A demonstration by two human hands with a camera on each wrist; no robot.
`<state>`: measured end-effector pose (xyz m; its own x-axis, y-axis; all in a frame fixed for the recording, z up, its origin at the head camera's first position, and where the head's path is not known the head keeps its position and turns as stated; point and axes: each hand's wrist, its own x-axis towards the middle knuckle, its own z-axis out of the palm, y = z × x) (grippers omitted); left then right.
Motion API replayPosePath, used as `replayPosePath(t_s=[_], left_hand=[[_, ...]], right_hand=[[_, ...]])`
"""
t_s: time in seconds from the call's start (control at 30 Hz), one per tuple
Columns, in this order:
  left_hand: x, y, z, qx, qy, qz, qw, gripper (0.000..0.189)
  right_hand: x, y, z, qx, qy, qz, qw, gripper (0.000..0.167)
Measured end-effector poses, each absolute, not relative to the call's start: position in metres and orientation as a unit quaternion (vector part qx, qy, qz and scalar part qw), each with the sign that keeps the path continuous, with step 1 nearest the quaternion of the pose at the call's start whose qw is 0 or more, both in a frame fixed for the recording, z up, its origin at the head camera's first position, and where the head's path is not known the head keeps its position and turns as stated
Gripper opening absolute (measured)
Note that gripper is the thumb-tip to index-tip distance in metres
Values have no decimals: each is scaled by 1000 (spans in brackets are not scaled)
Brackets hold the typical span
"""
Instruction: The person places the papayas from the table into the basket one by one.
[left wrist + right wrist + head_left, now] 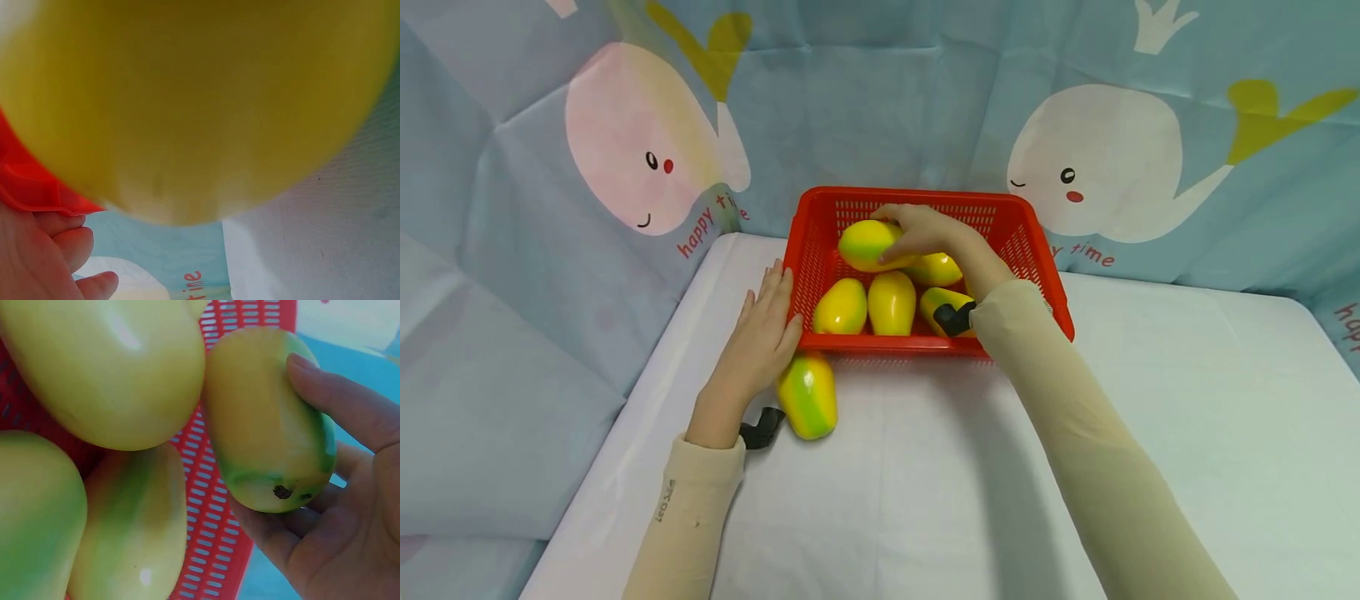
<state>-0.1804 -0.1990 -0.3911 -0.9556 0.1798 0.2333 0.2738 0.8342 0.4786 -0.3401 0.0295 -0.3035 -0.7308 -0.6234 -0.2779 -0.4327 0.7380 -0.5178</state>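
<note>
A yellow-green mango [863,246] is gripped in my right hand [928,232], over the back left part of a red plastic basket [895,345]. In the right wrist view the thumb lies along one side of this mango [269,419] and the fingers curl under the other. Several more mangoes, one of them at the front [892,304], lie inside the basket. My left hand [758,337] rests with extended fingers against the basket's left side, thumb near the front corner. Just beside that wrist, another mango [808,398] lies on the table and fills much of the left wrist view.
The basket stands on a white-covered table [1172,433], close to a light blue curtain [865,117] with cartoon whales at the back. Its slotted walls rise around the mangoes. More of the curtain hangs along the left table edge.
</note>
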Motion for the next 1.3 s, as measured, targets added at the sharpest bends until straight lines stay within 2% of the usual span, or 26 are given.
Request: replayPosePath(t_s=[0.37,0.9,1.3], left_hand=[[-180,-198,-392,-120,-953,-264,89,62],[-180,-200,-392,-116,-954,-261,88,63],[-179,-199,-391,-113,-955,-260,84,64]], right_hand=[[-348,22,-316,-281,914,-183,227,70],[-351,22,-327,-288,904,-205,240,67],[-351,29,-327,-277,908,-214,229,62]])
